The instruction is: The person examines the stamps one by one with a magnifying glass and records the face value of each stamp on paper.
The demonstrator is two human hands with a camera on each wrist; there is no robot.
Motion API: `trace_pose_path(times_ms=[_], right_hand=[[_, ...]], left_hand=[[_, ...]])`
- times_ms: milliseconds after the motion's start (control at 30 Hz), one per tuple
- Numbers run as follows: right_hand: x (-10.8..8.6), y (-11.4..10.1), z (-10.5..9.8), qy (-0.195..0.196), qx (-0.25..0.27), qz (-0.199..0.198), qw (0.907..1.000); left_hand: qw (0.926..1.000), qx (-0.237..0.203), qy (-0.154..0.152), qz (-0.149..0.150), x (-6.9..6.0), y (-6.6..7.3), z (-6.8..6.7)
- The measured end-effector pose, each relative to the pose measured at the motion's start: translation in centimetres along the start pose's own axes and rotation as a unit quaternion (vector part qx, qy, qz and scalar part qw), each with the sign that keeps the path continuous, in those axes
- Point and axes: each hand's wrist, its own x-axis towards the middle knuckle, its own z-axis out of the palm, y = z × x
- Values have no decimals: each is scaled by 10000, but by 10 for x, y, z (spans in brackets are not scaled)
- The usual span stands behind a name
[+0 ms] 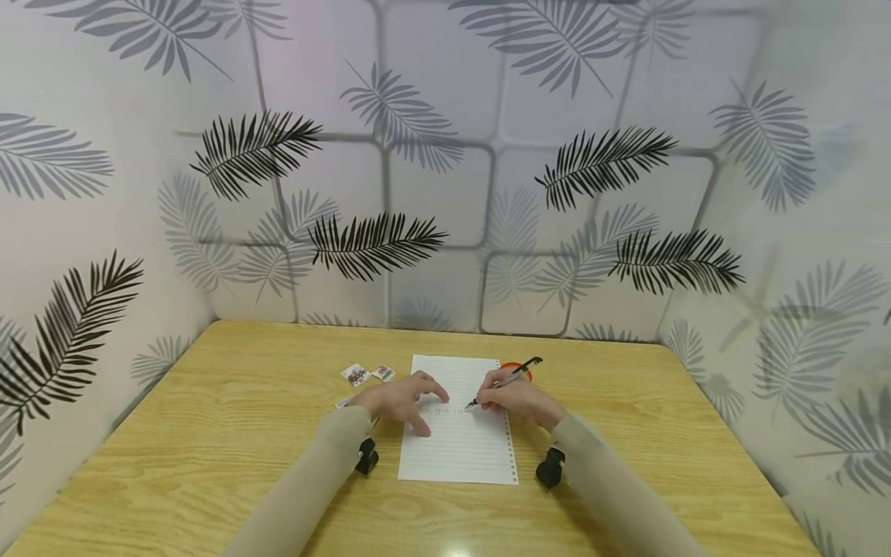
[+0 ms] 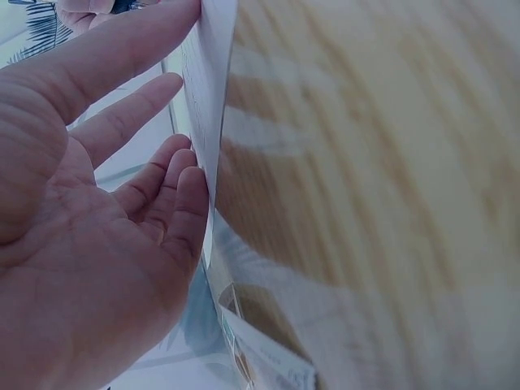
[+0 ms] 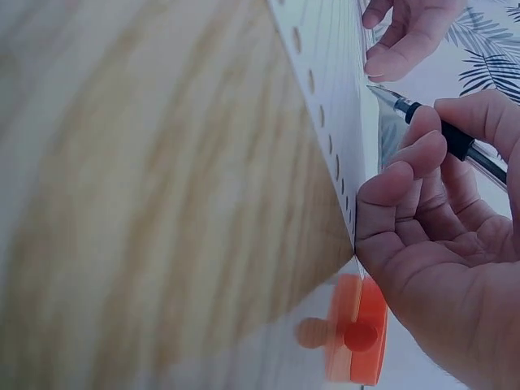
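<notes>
Pinching a pen [image 3: 457,140], the right hand's grip [image 1: 513,398] rests at the right edge of a lined sheet [image 1: 455,456], with the pen's tip by a faint line of handwriting [image 1: 445,410]. To its left, the left hand's grip [image 1: 397,398] has its fingers apart, fingertips on the sheet. Beyond the right hand's grip sits an orange object [image 3: 370,337]; beyond the left one, two small picture cards [image 1: 356,375] lie on the table [image 1: 612,449].

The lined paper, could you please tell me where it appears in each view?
Head: the lined paper lies below the centre of the picture.
Left wrist: the lined paper runs narrowly down from the top, left of centre.
Right wrist: the lined paper narrows downward from the top, right of centre.
Shared landmark: the left hand, visible in all three.
</notes>
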Motion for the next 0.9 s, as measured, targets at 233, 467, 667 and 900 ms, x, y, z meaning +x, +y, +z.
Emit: trace_pose_path(times_ms=[233,467,667,900], right_hand=[[-2,0,-2,-140,177,-37,9997],[-3,0,-2,-127,251,-60,9996],[-3,2,-2,-214,296,-165,9992],[-3,0,-3,-202,283,-93,9994]], left_hand=[[10000,-31,-6,-20,-1,0,0],[10000,0,-19,13,-2,1,1],[10000,-25,-17,20,-1,0,1],[10000,-48,-1,-3,0,0,1]])
